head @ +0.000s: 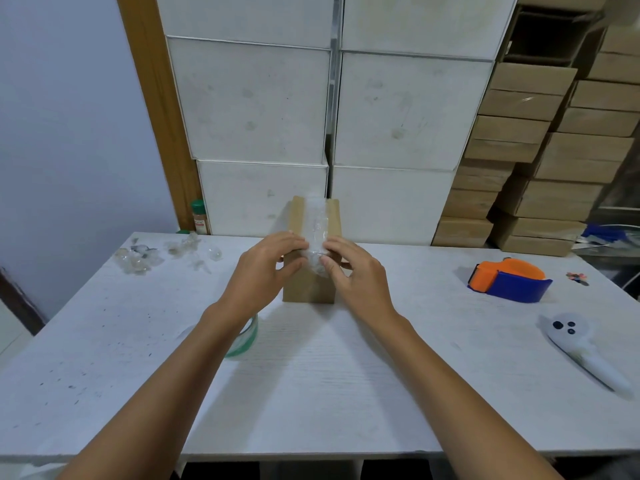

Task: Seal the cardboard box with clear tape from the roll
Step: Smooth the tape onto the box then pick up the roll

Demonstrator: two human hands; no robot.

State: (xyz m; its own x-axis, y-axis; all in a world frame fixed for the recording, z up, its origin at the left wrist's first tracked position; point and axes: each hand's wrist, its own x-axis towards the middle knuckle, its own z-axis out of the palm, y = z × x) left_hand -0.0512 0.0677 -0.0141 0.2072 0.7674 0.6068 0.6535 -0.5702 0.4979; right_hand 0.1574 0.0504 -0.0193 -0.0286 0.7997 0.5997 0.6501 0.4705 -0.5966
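Head camera is showing the cardboard box (309,287) standing on the desk (329,375), near the middle of the far edge. A strip of clear tape (318,223) is running along the top of the box and is bending down over its near edge.

The left hand (268,268) is lying on the left side of the box, with its fingers pressing at the edge of the strip. The right hand (353,270) is resting on the right side, its thumb pushing on the wrinkled end of the tape. Neither hand is pinching anything; both are pressing flat.

To do this step well, I think the fingers should be sliding from the middle of the strip outward, so air and wrinkles are leaving. The box should be held steady, because it looks light.

The tape roll (246,337) is lying closer to the near edge, half hidden under the left forearm. A tape dispenser (509,280) is sitting toward the right edge.
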